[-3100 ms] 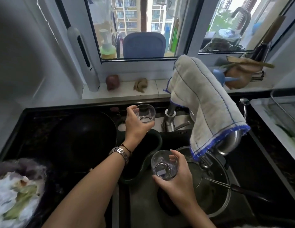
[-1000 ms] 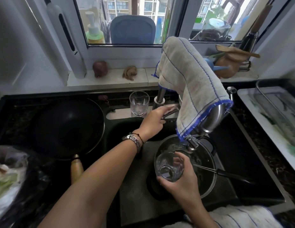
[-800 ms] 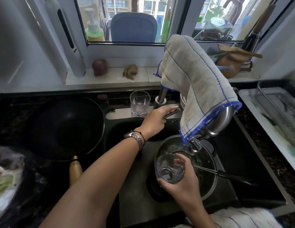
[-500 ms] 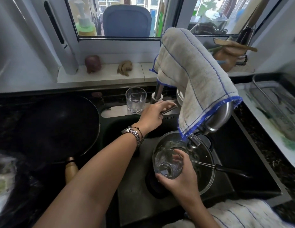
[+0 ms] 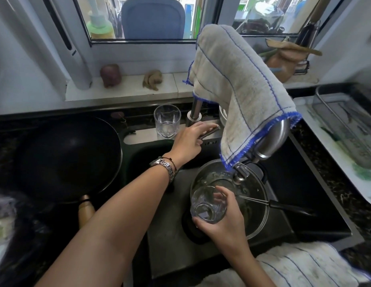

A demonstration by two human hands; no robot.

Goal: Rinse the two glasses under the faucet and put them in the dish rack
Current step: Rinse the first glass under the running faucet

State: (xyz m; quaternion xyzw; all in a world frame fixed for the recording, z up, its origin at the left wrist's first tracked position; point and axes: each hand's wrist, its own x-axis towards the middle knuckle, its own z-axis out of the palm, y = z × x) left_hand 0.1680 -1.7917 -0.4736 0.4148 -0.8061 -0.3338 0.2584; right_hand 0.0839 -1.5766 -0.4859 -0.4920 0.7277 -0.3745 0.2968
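My right hand grips a clear glass, tilted with its mouth toward the faucet spout, just left of and below it over the sink. No water stream is visible. My left hand rests on the faucet lever, fingers wrapped over it. The second clear glass stands upright on the ledge behind the sink, just left of the faucet base. The metal dish rack sits on a white tray at the far right.
A grey cloth with blue edging drapes over the faucet arm. A steel pot with a utensil lies in the sink under the spout. A black wok fills the left basin. A striped towel lies on the front edge.
My left hand set the second glass on the ledge and moved onto the faucet lever. My right hand has kept its glass by the spout.
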